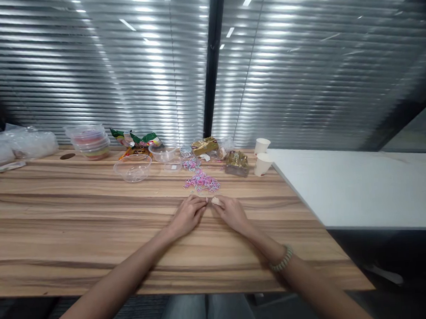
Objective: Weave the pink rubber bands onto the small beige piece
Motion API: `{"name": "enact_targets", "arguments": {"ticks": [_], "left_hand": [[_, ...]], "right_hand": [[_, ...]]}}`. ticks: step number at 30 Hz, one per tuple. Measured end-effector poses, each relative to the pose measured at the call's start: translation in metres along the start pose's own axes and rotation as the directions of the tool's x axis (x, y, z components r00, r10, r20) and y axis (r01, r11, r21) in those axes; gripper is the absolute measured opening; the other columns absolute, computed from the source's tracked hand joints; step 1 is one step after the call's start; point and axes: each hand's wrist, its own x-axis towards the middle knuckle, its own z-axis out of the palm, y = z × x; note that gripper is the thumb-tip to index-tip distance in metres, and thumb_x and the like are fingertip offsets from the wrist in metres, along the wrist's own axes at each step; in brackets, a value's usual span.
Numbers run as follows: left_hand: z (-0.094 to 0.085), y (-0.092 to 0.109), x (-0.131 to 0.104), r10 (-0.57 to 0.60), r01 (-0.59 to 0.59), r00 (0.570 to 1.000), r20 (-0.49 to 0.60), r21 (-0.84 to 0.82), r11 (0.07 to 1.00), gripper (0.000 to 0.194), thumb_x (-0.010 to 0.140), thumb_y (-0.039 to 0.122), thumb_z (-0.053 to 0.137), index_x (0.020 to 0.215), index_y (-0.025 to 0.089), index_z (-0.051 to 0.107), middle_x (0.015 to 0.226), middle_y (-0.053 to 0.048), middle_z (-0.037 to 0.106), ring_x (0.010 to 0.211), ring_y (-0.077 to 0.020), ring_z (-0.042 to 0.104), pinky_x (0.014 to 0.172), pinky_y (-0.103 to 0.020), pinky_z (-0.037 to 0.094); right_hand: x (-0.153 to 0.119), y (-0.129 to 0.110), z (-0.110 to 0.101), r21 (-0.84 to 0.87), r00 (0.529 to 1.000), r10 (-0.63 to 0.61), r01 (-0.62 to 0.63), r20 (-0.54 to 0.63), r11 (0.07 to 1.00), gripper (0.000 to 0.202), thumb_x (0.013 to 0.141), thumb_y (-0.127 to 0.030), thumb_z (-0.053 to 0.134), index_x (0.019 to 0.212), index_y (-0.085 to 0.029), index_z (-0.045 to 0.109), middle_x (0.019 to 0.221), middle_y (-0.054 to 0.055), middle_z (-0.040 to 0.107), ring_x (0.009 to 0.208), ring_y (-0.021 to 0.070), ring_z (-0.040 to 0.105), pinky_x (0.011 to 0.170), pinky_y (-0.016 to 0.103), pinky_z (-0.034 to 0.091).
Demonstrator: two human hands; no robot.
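Note:
My left hand (pixel 186 215) and my right hand (pixel 231 212) rest on the wooden table (pixel 74 224), fingertips meeting around a tiny pale item (pixel 208 199) too small to identify. Just beyond the fingertips lies a heap of small pink, white and blue loops (pixel 202 182). A beaded bracelet (pixel 282 259) circles my right wrist. Whether the fingers pinch the item or only touch it is unclear.
Clear plastic bowls (pixel 133 167) and stacked lidded tubs (pixel 90 141) stand at the back, with green snack packets (pixel 137 140), gold wrappers (pixel 237 162), two paper cups (pixel 262 156) and plastic bags (pixel 20 144) at far left. A white table (pixel 366 187) adjoins on the right.

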Motion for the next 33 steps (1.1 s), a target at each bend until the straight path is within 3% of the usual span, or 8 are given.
{"name": "enact_targets", "arguments": {"ticks": [6, 14, 20, 24, 29, 33], "left_hand": [[-0.001, -0.002, 0.001, 0.062, -0.06, 0.997, 0.035, -0.077, 0.995, 0.019, 0.08, 0.026, 0.048, 0.088, 0.023, 0.066, 0.088, -0.006, 0.065, 0.088, -0.0193, 0.053, 0.086, -0.033, 0.035], [-0.002, -0.001, -0.001, -0.096, 0.096, 0.995, 0.009, -0.189, 0.977, 0.012, 0.073, 0.028, 0.057, 0.081, 0.019, 0.058, 0.081, -0.004, 0.06, 0.08, -0.0179, 0.052, 0.074, -0.028, 0.039], [-0.002, 0.003, 0.001, -0.183, 0.162, 0.982, -0.041, -0.302, 0.939, 0.022, 0.077, 0.031, 0.053, 0.093, 0.017, 0.054, 0.075, -0.003, 0.057, 0.069, -0.0144, 0.051, 0.068, -0.025, 0.04], [-0.005, 0.007, 0.001, -0.164, 0.134, 0.981, -0.103, -0.25, 0.959, 0.025, 0.079, 0.032, 0.05, 0.1, 0.018, 0.055, 0.082, -0.005, 0.057, 0.075, -0.0153, 0.051, 0.072, -0.026, 0.039], [-0.01, 0.015, 0.003, -0.076, 0.063, 0.995, -0.059, -0.199, 0.978, 0.023, 0.082, 0.033, 0.046, 0.09, 0.018, 0.061, 0.088, -0.007, 0.059, 0.084, -0.0169, 0.052, 0.078, -0.027, 0.038], [-0.01, 0.018, 0.004, -0.121, 0.109, 0.992, -0.04, -0.226, 0.968, 0.025, 0.082, 0.036, 0.047, 0.084, 0.017, 0.063, 0.082, -0.005, 0.061, 0.079, -0.0163, 0.053, 0.075, -0.027, 0.039]], "right_hand": [[-0.001, 0.002, -0.001, -0.012, 0.993, -0.081, 0.082, 0.081, 0.997, 0.025, 0.077, -0.012, 0.049, 0.095, -0.024, 0.062, 0.087, 0.003, 0.066, 0.073, 0.015, 0.058, 0.062, 0.02, 0.034], [-0.002, -0.003, -0.001, -0.004, 0.98, -0.164, 0.166, 0.115, 0.986, 0.014, 0.08, -0.016, 0.048, 0.073, -0.017, 0.06, 0.071, 0.002, 0.062, 0.063, 0.0122, 0.052, 0.056, 0.02, 0.029], [-0.003, -0.008, -0.001, 0.109, 0.994, -0.102, 0.098, 0.032, 0.989, 0.012, 0.078, -0.017, 0.048, 0.087, -0.016, 0.056, 0.069, 0.001, 0.059, 0.059, 0.0117, 0.048, 0.055, 0.02, 0.028], [-0.001, -0.009, -0.002, 0.239, 0.997, -0.077, 0.073, 0.005, 0.968, 0.012, 0.081, -0.022, 0.045, 0.086, -0.016, 0.054, 0.068, 0.0, 0.057, 0.058, 0.0109, 0.047, 0.055, 0.02, 0.03], [0.0, -0.01, -0.005, 0.33, 0.998, -0.054, 0.049, 0.008, 0.943, 0.02, 0.083, -0.033, 0.044, 0.076, -0.016, 0.051, 0.062, -0.001, 0.051, 0.055, 0.0103, 0.042, 0.053, 0.02, 0.03], [0.0, -0.01, -0.005, 0.349, 0.999, -0.041, 0.034, 0.013, 0.936, 0.023, 0.083, -0.036, 0.043, 0.074, -0.016, 0.05, 0.062, -0.001, 0.049, 0.055, 0.0099, 0.041, 0.053, 0.02, 0.029]]}}
